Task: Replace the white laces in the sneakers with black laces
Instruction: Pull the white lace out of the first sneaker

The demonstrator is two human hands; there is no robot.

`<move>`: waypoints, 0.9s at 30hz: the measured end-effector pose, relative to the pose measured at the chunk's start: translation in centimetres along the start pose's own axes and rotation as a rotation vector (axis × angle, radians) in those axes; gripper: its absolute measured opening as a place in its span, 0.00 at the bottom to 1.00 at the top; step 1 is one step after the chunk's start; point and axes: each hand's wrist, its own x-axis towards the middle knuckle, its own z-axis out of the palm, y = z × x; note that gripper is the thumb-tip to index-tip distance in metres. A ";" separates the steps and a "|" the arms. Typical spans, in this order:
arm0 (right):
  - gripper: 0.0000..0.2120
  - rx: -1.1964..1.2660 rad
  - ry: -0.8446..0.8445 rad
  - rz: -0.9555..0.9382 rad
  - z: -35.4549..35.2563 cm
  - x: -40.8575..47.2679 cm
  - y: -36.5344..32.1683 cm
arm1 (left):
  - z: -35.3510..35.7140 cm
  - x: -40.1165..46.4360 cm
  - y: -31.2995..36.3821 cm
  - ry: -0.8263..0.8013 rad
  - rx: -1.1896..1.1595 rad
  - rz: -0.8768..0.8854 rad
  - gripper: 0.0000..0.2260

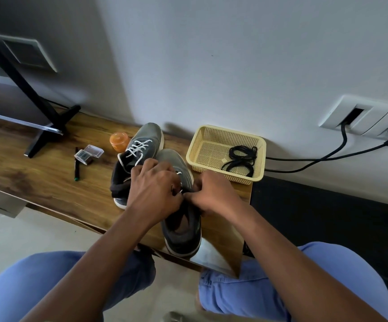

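Two grey sneakers stand side by side on the wooden table [49, 182]. The far sneaker [139, 149] keeps its white lace [138, 147] threaded. The near sneaker [183, 233] lies under both my hands. My left hand [156, 191] covers its lacing area with fingers curled, pinching the white lace [179, 191], of which only small bits show. My right hand [211, 194] meets it from the right, fingers curled at the same lace and the shoe's edge. Two coiled black laces [241, 159] lie in a yellow basket [202, 145] to the right.
An orange jar [118, 141], a clear plastic case [88, 154] and a black pen [77, 166] lie left of the shoes. A black stand [46, 126] rests at the far left. Black cables [316, 161] run from a wall socket [360, 115]. My knees sit below the table edge.
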 end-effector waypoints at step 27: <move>0.05 -0.233 0.385 -0.416 4.0 -1.1 -2.4 | -2.1 -1.6 -1.6 -0.243 -0.184 -0.074 0.23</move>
